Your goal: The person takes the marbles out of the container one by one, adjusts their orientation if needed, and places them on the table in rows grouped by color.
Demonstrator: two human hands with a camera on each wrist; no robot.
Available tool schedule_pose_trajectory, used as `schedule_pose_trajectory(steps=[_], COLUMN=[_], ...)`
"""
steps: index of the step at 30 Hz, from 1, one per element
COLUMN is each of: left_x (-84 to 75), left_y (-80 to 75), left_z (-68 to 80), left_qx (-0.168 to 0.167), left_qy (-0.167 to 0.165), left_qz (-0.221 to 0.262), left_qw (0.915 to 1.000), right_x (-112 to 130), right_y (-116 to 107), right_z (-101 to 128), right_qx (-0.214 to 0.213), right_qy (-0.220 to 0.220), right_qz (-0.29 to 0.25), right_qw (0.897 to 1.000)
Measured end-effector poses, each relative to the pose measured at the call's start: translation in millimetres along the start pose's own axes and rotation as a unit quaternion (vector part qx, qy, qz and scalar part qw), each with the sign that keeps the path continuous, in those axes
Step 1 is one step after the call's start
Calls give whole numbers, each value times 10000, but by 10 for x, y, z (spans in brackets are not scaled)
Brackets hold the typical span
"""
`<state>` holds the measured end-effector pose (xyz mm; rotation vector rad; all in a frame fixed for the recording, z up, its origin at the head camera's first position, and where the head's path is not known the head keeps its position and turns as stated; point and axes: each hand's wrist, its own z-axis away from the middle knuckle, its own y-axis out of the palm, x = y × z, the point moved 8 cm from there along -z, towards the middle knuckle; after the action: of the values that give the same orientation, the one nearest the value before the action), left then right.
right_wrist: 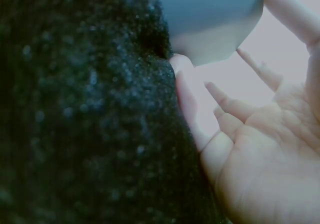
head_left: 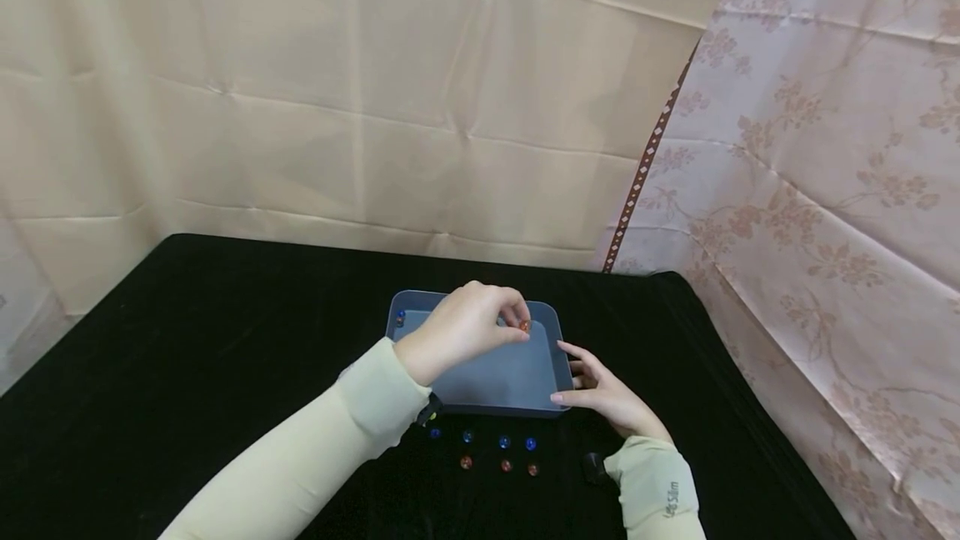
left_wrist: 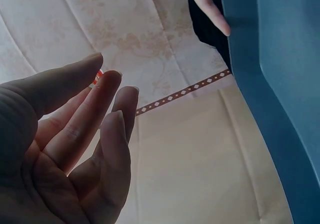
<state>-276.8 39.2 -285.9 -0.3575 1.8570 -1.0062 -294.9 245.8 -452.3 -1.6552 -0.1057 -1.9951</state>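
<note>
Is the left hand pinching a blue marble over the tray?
No, the left hand pinches an orange-red marble above the grey-blue tray.

The head view looks down from afar; both close wrist views share the tray (head_left: 558,348).

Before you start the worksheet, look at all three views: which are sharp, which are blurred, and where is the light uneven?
Head view: evenly lit and fairly sharp, though the marbles look tiny on the black cloth. Left wrist view: the left hand is close and shaded against a bright curtain, with the orange marble barely showing. Right wrist view: dim and soft, with the right hand and tray blurred.
</note>
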Motion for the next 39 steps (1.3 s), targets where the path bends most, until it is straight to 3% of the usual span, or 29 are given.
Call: schedule_pose_trajectory(steps=[8, 17, 27, 39], left_x=[18, 78, 131, 235], left_y=[28, 80, 129, 222], left_z=[165, 323, 541, 750], left_qx=[152, 301, 280, 367], left_qy=[49, 14, 187, 96], left_qz=[-172, -45, 72, 209], left_qw=[9997, 9995, 9994, 9991], right_x=[-12, -22, -5, -19], right_y=[-11, -23, -8, -37], right_z=[8, 9, 2, -5], right_qx=[-50, -120, -166, -188], right_qy=[94, 142, 67, 189], right_qz=[16, 39, 93, 30], right_qw=[9999, 9998, 9998, 9996])
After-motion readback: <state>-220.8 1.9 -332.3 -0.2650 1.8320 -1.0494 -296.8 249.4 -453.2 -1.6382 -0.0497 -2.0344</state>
